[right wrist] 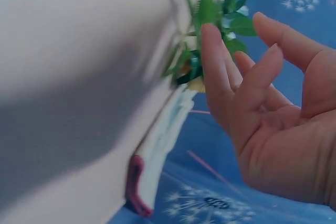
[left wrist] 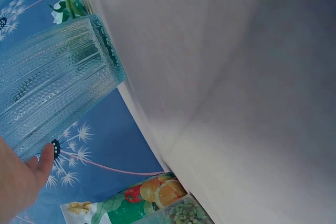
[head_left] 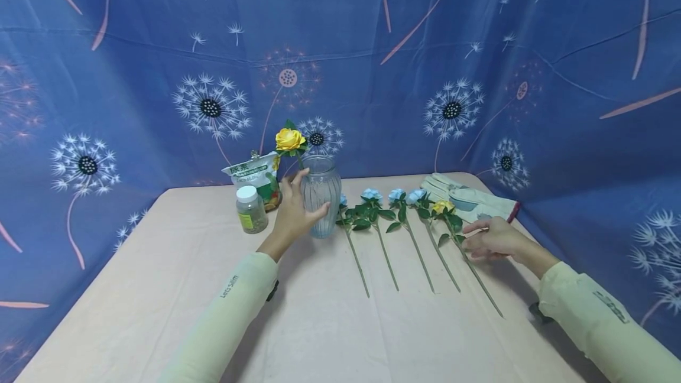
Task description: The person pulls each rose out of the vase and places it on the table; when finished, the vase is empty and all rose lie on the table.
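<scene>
A clear ribbed glass vase [head_left: 321,194] stands on the table with a yellow rose [head_left: 289,140] upright in it. My left hand [head_left: 295,208] holds the vase from its left side, thumb across the front; its grip on the far side is hidden. In the left wrist view, the vase [left wrist: 63,72] shows its textured wall and base. My right hand [head_left: 492,238] is beside the stem of another yellow rose [head_left: 443,207], which lies rightmost in a row. Its fingers [right wrist: 215,61] are loosely bent and spread, close to the leaves, with nothing gripped between them.
Several blue roses [head_left: 371,195] lie in a row right of the vase. Pale work gloves [head_left: 473,198] with a dark red cuff edge lie at the back right. At the left stand a white-capped jar [head_left: 252,211] and a printed bag [head_left: 260,176] with a clip.
</scene>
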Demonstrator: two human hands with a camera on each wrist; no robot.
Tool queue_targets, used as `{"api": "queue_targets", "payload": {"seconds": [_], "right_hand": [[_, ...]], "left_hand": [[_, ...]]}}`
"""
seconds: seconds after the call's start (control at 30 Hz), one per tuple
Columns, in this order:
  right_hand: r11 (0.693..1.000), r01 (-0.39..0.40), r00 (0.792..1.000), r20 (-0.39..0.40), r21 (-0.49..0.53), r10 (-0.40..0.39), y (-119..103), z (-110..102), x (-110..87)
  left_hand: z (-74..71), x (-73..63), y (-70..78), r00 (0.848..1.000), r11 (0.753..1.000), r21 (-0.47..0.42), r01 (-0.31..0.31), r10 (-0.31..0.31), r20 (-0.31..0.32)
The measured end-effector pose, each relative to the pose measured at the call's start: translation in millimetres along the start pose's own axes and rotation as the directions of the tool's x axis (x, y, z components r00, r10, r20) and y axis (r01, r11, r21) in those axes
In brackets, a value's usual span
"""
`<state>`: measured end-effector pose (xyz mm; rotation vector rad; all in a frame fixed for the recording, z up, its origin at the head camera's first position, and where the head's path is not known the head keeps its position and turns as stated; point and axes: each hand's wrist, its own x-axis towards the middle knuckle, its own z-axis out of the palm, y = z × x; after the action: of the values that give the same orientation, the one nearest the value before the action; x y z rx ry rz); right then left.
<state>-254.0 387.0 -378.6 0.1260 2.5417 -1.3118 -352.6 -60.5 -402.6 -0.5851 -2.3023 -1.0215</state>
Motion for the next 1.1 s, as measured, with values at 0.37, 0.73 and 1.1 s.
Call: {"api": "queue_targets", "payload": {"seconds": [0.37, 0.73, 1.1], "right_hand": [[0.986, 0.139, 0.98, -0.13, -0.097, -0.15, -42, 23, -6.6], [0.957, 0.287, 0.952, -0.102, -0.029, -0.288, -84, 61, 4.2], [0.921, 0.389, 0.913, -0.124, -0.012, -0.387, -126, 93, 13.9]], "left_hand": [[-0.3, -1.4, -2.5, 1.0, 1.0, 0.005, 0.018, -0.018, 0.006], [-0.4, -1.3, -1.6, 1.0, 1.0, 0.007, 0.004, -0.004, 0.001], [0.0, -0.5, -0.8, 1.0, 1.0, 0.015, -0.001, 0.001, 0.004]]}}
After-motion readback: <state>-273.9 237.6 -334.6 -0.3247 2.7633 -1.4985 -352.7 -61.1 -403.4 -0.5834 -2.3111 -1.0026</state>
